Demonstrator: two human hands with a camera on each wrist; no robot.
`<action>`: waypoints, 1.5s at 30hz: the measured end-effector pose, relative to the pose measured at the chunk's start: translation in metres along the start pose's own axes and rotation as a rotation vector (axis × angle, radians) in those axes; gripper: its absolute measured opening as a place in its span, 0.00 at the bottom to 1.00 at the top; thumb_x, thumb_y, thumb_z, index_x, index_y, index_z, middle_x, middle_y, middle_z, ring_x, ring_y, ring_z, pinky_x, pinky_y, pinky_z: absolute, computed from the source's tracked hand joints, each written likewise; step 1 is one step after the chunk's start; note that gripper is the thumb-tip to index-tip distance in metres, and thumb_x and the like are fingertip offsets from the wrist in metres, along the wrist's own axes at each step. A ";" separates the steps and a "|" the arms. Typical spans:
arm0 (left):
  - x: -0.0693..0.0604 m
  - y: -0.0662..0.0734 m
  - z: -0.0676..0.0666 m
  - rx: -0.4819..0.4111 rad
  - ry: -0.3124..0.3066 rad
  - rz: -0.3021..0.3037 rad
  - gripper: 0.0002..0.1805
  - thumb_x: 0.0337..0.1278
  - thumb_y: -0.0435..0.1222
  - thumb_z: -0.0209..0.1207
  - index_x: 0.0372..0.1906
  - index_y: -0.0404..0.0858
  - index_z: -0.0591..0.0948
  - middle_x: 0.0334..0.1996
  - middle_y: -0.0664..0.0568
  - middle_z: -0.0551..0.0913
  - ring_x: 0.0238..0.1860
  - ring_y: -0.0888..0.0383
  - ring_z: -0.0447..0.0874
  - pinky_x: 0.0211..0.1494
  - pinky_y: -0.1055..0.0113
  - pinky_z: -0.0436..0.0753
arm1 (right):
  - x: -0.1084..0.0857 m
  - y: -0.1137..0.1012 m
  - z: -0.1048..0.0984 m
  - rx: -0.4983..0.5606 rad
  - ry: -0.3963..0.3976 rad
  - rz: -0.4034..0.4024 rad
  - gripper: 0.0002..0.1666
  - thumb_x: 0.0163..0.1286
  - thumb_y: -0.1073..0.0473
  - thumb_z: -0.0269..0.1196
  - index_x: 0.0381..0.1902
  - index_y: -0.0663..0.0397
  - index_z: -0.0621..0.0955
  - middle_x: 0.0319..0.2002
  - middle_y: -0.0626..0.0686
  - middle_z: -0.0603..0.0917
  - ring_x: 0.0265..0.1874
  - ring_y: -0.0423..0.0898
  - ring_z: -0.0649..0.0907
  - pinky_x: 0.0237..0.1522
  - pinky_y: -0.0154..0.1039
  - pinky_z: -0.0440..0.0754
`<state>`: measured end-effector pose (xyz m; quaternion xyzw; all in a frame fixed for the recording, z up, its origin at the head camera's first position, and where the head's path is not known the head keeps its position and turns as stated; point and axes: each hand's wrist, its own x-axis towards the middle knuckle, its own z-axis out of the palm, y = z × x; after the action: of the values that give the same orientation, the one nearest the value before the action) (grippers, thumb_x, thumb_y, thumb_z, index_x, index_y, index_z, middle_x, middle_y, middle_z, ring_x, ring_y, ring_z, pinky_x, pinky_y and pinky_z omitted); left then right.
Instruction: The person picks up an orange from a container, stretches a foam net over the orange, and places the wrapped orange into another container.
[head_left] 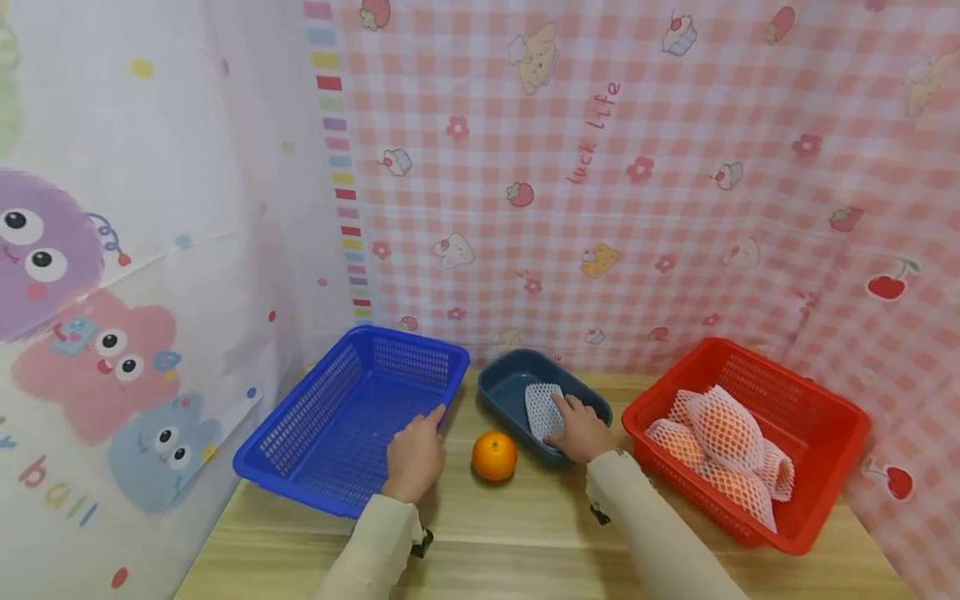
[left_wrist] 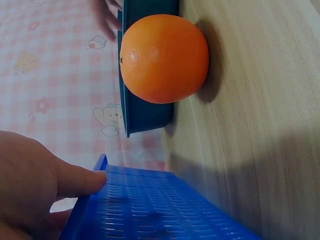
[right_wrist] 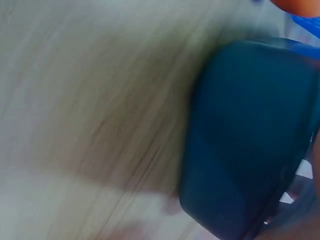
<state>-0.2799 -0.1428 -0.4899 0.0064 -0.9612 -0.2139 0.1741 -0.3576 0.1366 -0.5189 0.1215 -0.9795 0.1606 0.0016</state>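
Observation:
My left hand (head_left: 416,457) grips the right rim of the blue basket (head_left: 337,504). In the left wrist view the thumb (left_wrist: 82,181) presses on the rim while the other fingers lie mostly hidden beyond it. A bare orange (head_left: 494,456) sits on the table between the hands. To its right stands a dark teal tray (head_left: 498,408) holding a white foam net sleeve (head_left: 542,408). My right hand (head_left: 587,429) reaches into this tray, thumb and fingers spread at the sleeve's right edge. The right wrist view shows the tray's outside (right_wrist: 245,135), blurred, with the fingertips hidden.
At the right, a red basket (head_left: 832,450) holds several oranges in white foam nets (head_left: 723,429). The wooden table (head_left: 517,550) ends at a pink checked cloth (head_left: 480,200) behind and a white cartoon cloth (head_left: 225,250) on the left.

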 end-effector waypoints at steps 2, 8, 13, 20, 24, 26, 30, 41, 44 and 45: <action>0.000 0.000 0.000 0.006 -0.004 -0.002 0.26 0.53 0.28 0.62 0.60 0.45 0.81 0.41 0.42 0.84 0.34 0.37 0.84 0.32 0.42 0.81 | 0.004 -0.002 0.003 -0.029 -0.044 0.015 0.48 0.58 0.48 0.72 0.72 0.50 0.65 0.68 0.62 0.66 0.60 0.65 0.71 0.56 0.66 0.70; 0.001 0.000 0.001 0.015 -0.011 -0.002 0.26 0.53 0.28 0.62 0.60 0.46 0.81 0.41 0.42 0.84 0.33 0.37 0.84 0.32 0.43 0.80 | 0.014 -0.009 0.007 -0.064 -0.139 0.045 0.42 0.59 0.55 0.70 0.71 0.49 0.68 0.67 0.62 0.68 0.59 0.66 0.72 0.53 0.67 0.71; 0.001 0.001 0.002 0.018 -0.017 0.010 0.27 0.53 0.28 0.62 0.60 0.46 0.81 0.43 0.42 0.84 0.34 0.38 0.84 0.32 0.44 0.81 | 0.018 -0.010 0.008 -0.082 -0.203 0.074 0.34 0.62 0.60 0.64 0.68 0.51 0.71 0.61 0.64 0.74 0.55 0.66 0.75 0.50 0.66 0.74; 0.000 0.003 0.001 0.020 -0.011 0.011 0.27 0.53 0.29 0.63 0.60 0.46 0.81 0.43 0.42 0.84 0.35 0.38 0.84 0.34 0.44 0.81 | 0.020 -0.005 0.010 -0.055 -0.186 0.053 0.23 0.63 0.64 0.64 0.58 0.54 0.79 0.54 0.62 0.79 0.50 0.60 0.79 0.47 0.60 0.78; -0.001 0.003 0.000 0.021 -0.008 0.015 0.26 0.53 0.29 0.63 0.60 0.45 0.81 0.43 0.41 0.84 0.35 0.38 0.84 0.34 0.44 0.81 | 0.018 0.000 0.010 -0.032 -0.135 0.044 0.08 0.62 0.63 0.65 0.40 0.52 0.85 0.40 0.53 0.84 0.37 0.52 0.82 0.39 0.54 0.81; 0.000 0.002 0.001 0.025 -0.007 0.008 0.26 0.53 0.29 0.63 0.60 0.45 0.81 0.43 0.42 0.84 0.35 0.38 0.84 0.33 0.44 0.81 | 0.016 0.001 0.008 -0.030 -0.108 0.030 0.04 0.62 0.63 0.64 0.34 0.50 0.85 0.35 0.50 0.84 0.32 0.50 0.81 0.37 0.52 0.81; 0.001 -0.001 0.003 0.028 -0.014 -0.004 0.26 0.53 0.29 0.62 0.60 0.46 0.81 0.43 0.42 0.84 0.35 0.38 0.84 0.34 0.43 0.81 | 0.012 0.001 0.003 -0.003 -0.049 0.003 0.06 0.62 0.62 0.63 0.25 0.48 0.83 0.27 0.47 0.81 0.27 0.47 0.79 0.34 0.49 0.80; 0.002 -0.001 -0.004 -0.010 -0.069 0.000 0.26 0.55 0.30 0.61 0.62 0.45 0.79 0.41 0.41 0.83 0.37 0.38 0.84 0.34 0.43 0.81 | 0.005 -0.002 -0.033 0.171 0.146 0.013 0.05 0.63 0.62 0.65 0.28 0.53 0.80 0.23 0.48 0.77 0.23 0.46 0.75 0.27 0.41 0.74; 0.002 0.001 -0.008 -0.014 -0.111 -0.011 0.27 0.56 0.32 0.62 0.63 0.46 0.78 0.40 0.42 0.83 0.38 0.39 0.83 0.36 0.44 0.81 | 0.001 -0.005 -0.046 0.226 0.186 0.023 0.05 0.64 0.62 0.63 0.28 0.54 0.79 0.22 0.49 0.76 0.22 0.47 0.74 0.25 0.40 0.72; 0.002 0.001 -0.009 -0.012 -0.123 -0.014 0.27 0.56 0.33 0.63 0.63 0.46 0.77 0.42 0.41 0.83 0.38 0.39 0.83 0.36 0.44 0.80 | 0.000 -0.008 -0.051 0.241 0.193 0.032 0.05 0.65 0.62 0.62 0.28 0.54 0.79 0.22 0.49 0.76 0.22 0.47 0.74 0.25 0.40 0.72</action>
<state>-0.2790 -0.1458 -0.4807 -0.0010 -0.9687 -0.2209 0.1131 -0.3571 0.1455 -0.4679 0.0889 -0.9503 0.2881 0.0784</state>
